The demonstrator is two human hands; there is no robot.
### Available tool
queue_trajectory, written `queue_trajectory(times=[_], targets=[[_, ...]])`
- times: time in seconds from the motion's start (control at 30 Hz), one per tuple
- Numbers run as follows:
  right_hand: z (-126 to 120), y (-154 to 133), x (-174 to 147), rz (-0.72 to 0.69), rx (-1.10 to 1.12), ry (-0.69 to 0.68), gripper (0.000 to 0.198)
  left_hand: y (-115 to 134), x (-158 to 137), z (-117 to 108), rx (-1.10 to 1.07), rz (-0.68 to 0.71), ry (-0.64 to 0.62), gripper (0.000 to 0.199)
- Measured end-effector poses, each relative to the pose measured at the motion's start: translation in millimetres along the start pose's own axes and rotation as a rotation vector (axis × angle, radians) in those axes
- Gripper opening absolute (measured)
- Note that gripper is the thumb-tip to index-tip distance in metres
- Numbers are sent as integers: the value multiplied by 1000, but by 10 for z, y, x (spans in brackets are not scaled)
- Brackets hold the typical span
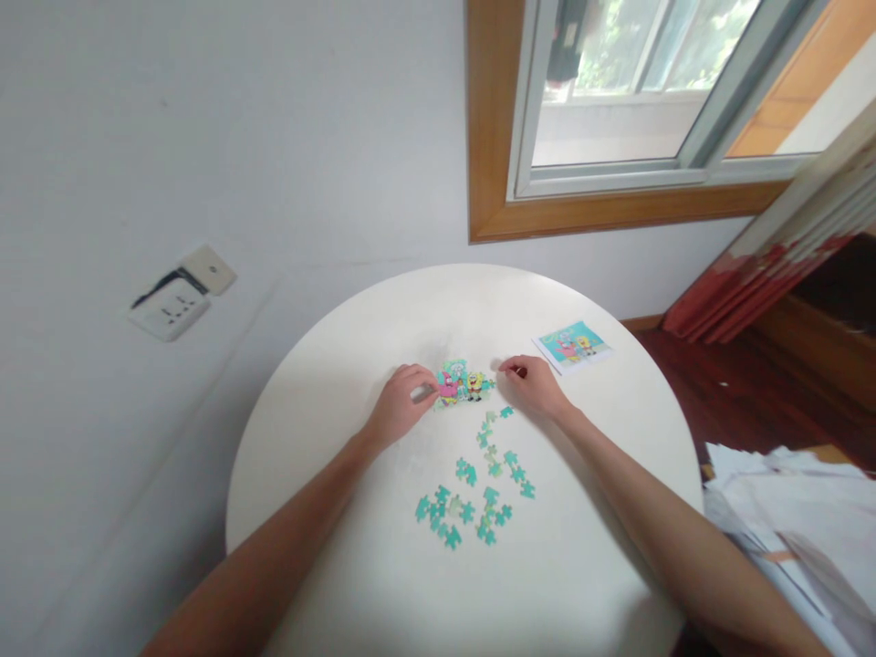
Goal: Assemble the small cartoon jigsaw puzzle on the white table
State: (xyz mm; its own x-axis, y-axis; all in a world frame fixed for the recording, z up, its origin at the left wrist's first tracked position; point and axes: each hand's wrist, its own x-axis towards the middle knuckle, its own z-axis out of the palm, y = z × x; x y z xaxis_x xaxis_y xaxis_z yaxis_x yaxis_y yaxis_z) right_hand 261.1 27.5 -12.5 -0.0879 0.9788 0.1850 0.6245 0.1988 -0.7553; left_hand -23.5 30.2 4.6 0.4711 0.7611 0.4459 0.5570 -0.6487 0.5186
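A partly joined jigsaw puzzle [457, 388] lies on the white round table [356, 347], showing a pink starfish figure and a yellow square one. At its left edge is my left hand [405, 400], thumb and forefinger curled into a ring with their tips pressed on that edge. My right hand [537, 385] is just right of the puzzle, apart from it, with its fingers pinched together. Whatever is between those fingertips is too small to make out. Nearest below that hand is a loose teal puzzle piece [506, 412].
Several loose teal pieces [438, 516] are scattered toward the table's front. A picture card [573, 347] with the same figures lies at the back right. The wall and a wooden-framed window [616, 214] stand behind. Papers [787, 511] are piled beyond the right edge.
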Motion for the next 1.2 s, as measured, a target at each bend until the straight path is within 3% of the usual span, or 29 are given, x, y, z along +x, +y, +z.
queue_trajectory(times=[0.17, 0.33, 1.2], targets=[[3, -58, -47, -120, -81, -76, 36, 0, -5, 11, -4, -14, 13, 6], [3, -120, -85, -151, -151, -149, 37, -4, -9, 14, 5, -25, 4, 7], [0, -166, -94, -101, -235, -103, 40, -1, -15, 13, -7, -36, -7, 4]])
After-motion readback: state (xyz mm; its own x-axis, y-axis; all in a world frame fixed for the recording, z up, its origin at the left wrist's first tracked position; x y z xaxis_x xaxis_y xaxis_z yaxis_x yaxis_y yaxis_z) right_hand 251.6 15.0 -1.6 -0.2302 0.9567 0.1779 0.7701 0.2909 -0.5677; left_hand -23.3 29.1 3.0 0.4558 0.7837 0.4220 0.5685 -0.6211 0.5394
